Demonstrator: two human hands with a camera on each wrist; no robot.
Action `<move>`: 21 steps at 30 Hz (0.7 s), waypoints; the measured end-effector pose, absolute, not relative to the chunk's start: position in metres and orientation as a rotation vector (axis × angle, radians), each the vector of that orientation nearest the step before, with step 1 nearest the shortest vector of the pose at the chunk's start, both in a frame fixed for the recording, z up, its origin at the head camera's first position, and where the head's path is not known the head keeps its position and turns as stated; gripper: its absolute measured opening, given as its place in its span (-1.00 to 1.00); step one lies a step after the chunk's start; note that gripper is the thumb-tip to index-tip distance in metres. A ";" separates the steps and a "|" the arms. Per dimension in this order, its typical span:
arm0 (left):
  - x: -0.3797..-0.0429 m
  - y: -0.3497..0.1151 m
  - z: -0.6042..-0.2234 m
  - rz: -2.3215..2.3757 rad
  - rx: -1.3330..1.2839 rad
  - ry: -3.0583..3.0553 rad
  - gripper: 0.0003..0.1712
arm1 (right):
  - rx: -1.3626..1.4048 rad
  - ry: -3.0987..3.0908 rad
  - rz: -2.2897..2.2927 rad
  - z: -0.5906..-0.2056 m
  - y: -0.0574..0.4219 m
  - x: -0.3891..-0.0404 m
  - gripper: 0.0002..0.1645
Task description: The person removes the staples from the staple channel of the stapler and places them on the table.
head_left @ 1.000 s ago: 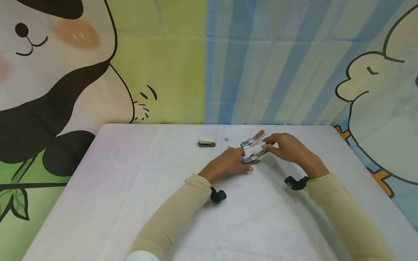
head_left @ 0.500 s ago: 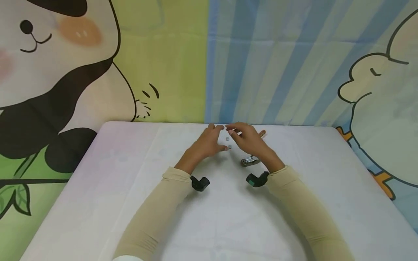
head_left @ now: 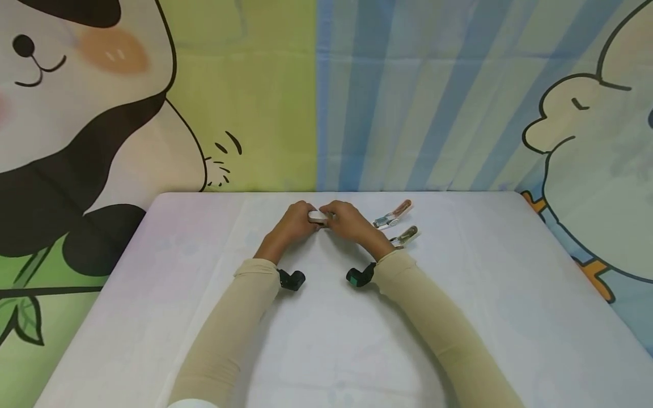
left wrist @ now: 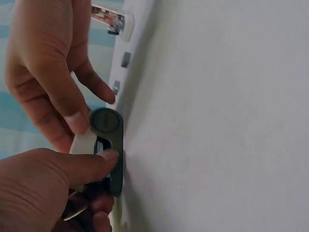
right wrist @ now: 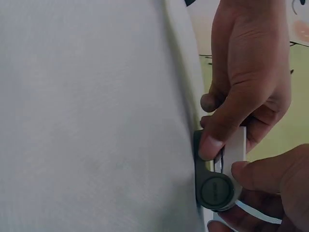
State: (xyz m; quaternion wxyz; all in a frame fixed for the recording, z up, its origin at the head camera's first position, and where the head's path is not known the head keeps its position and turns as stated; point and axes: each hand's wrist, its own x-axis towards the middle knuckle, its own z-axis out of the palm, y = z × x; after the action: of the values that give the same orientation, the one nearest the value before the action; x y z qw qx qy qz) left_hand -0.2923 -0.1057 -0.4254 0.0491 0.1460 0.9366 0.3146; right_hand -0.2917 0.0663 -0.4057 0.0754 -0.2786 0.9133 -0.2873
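Both hands hold a small stapler with a white top and a dark grey-green base, close to the table's far edge. My left hand grips one end; in the left wrist view its thumb presses along the base. At the other end, beside the round hinge, my right hand pinches the white part between thumb and fingers. To the right lie two opened-out staplers, one with an orange handle and one with an olive handle, the latter partly behind the right wrist.
Two small grey blocks lie on the white-covered table near the right hand; the right hand hides them in the head view. A printed cloth backdrop stands right behind the table's far edge.
Both hands have moved left, away from the opened-out staplers. The white stapler, which stood alone on the table a second ago, is now held in both hands.
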 end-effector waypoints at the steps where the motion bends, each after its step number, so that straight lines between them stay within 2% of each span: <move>1: -0.293 -0.107 -0.428 0.969 0.437 2.846 -0.67 | -0.842 2.763 -0.807 -0.406 0.064 -0.293 -0.59; 6: -0.294 -0.110 -0.431 0.979 0.472 2.807 -0.75 | -0.912 2.818 -0.590 -0.404 0.057 -0.294 -0.69; 12: -0.286 -0.110 -0.426 0.854 0.615 2.777 -0.80 | -1.002 2.813 -0.365 -0.397 0.058 -0.284 -0.70; 21: -0.265 -0.107 -0.419 0.689 0.827 2.760 -0.79 | -1.066 2.751 -0.361 -0.395 0.070 -0.266 -0.66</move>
State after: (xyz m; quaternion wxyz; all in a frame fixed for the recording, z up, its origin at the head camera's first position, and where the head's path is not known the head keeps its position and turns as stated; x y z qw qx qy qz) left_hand -0.2652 -0.1074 -0.4188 0.0894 0.2781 0.9279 0.2315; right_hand -0.2657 0.0702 -0.3950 0.0847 -0.3573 0.9222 -0.1212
